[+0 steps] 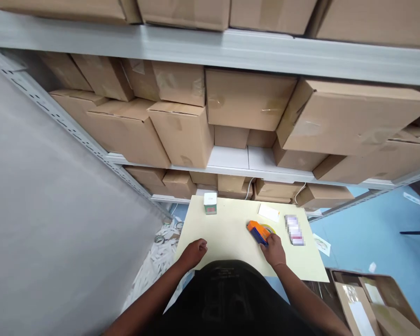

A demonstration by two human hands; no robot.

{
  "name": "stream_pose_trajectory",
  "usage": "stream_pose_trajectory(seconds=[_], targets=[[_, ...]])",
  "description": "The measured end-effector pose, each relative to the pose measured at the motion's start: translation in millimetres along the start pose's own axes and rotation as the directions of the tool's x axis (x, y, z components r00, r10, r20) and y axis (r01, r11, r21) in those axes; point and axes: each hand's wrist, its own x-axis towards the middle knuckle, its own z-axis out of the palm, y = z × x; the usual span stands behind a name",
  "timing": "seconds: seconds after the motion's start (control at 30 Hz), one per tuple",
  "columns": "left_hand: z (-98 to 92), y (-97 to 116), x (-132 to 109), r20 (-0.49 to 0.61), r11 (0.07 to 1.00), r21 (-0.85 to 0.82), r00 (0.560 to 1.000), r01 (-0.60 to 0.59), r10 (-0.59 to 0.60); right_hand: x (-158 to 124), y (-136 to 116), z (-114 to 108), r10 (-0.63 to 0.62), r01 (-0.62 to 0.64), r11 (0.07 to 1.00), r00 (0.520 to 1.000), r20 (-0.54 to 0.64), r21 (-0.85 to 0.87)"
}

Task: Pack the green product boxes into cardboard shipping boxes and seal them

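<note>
My right hand (274,251) is closed on the near end of an orange and blue tape dispenser (256,229), which is at the right half of the pale yellow table (227,235). Yellow shows at the rim of the tape roll (269,228) beside my fingers. My left hand (195,253) is curled into a fist over the table's left front side, with nothing showing in it. A small green and white box (210,204) stands upright at the back left of the table, apart from both hands.
A white card or flat pack (269,213) and a blurred-out phone-shaped item (294,230) lie on the table. Shelves (210,51) loaded with cardboard boxes rise behind it. A wall (63,196) and paper scraps (150,266) are left; an open carton (378,303) stands right.
</note>
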Motion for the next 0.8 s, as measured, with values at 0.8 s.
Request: stream_pose_trajectory(seconds=[0.8], targets=[[92.6, 71, -154, -0.352, 0.991, -0.096, 0.927, 0.097, -0.125, -2, -15, -40, -0.494, 0.475, 0.869, 0.832, 0.252, 0.137]])
